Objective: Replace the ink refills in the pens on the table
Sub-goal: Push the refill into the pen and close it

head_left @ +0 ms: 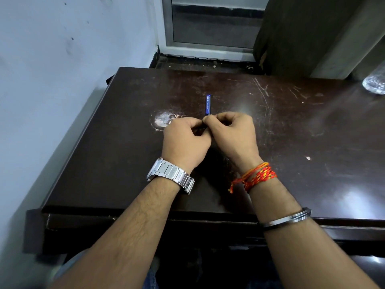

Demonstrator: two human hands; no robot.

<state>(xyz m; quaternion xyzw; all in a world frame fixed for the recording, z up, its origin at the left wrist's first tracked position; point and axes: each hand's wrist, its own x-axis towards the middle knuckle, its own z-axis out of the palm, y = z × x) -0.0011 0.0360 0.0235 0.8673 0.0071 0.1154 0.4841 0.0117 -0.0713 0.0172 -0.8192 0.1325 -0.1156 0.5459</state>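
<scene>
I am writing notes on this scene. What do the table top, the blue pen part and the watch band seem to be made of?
Table top: probably dark brown laminate or varnished wood, glossy; it reflects light and shows pale scratches.
Blue pen part: likely plastic, smooth, with white printed letters.
Watch band: looks like silver metal, made of shiny links.

Readable text: "OCTANE", in white capitals, is running lengthwise along the blue pen (208,104).
Mark beside the word: a small white box is sitting at the far end of the lettering on the pen; its content is too small to read.
Where the pen is showing: the printed blue part is sticking out beyond the fingertips of the two hands, over the dark table (291,130).
Other text: nothing else is showing letters or numbers.
</scene>
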